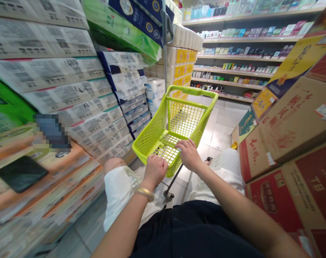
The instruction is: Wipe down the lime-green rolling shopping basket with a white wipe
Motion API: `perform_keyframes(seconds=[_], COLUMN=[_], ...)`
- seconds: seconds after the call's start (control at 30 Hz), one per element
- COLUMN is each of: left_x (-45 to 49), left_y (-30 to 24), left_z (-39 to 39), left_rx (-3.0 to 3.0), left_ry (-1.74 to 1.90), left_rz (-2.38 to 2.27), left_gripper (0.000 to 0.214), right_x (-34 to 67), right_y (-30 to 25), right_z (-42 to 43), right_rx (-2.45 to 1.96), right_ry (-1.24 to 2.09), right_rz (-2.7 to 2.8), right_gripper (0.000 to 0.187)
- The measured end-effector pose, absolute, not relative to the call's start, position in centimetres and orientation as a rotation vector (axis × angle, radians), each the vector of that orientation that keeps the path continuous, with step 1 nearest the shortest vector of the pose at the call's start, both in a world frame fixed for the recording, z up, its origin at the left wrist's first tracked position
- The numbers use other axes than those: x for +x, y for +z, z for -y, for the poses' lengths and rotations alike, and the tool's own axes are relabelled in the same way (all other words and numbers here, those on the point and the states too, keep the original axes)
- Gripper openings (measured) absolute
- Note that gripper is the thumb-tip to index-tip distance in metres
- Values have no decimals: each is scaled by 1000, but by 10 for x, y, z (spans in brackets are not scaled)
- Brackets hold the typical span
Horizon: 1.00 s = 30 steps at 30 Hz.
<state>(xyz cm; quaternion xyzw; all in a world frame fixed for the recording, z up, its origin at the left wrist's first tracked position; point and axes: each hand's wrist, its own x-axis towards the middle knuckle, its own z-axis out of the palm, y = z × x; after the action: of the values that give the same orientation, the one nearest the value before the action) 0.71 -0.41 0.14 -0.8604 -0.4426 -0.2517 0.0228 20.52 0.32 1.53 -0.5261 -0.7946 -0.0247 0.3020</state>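
In front of me stands a lime-green plastic shopping cart (188,114) with a lattice basket, and nothing shows inside it. My left hand (156,170), with a gold-coloured bangle at the wrist, is closed on the cart's near rim. Farther right along that same rim, my right hand (190,154) has its fingers curled over the edge. Both palms and the gripped parts of the rim are hidden. Below, a dark cart leg ends in a caster (167,194) between my knees.
Stacked paper-wrapped packs (98,104) rise on the left, with a dark flat device (22,173) on a lower orange stack. Cardboard cartons (289,118) line the right side. Shelves of small boxes and bottles (243,57) stand beyond the tiled floor (219,129).
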Motion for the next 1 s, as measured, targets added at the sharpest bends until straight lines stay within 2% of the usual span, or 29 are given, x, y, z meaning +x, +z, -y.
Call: perform_keyframes(seconds=[0.2,0.53,0.77,1.0], left_x=[-2,-7,-13,-11], left_y=[-1,-2,-2,-4], left_z=[-4,-9,-9,-9], left_rx=[-2645,-2630,-2607,-2591], left_ry=[-779,-790,-796,-823], left_rz=[1411,1392,1368,1366], left_gripper=[36,39,39,38], right_x=[168,191,156,184], right_y=[7,15,-3,10], right_z=[22,-8,19,-2], right_rx=[-1224,-1420,-1185,-1243], right_ry=[-25,-44,-110,-82], right_rz=[2245,2081,2131,2152], right_gripper=[36,37,34,36])
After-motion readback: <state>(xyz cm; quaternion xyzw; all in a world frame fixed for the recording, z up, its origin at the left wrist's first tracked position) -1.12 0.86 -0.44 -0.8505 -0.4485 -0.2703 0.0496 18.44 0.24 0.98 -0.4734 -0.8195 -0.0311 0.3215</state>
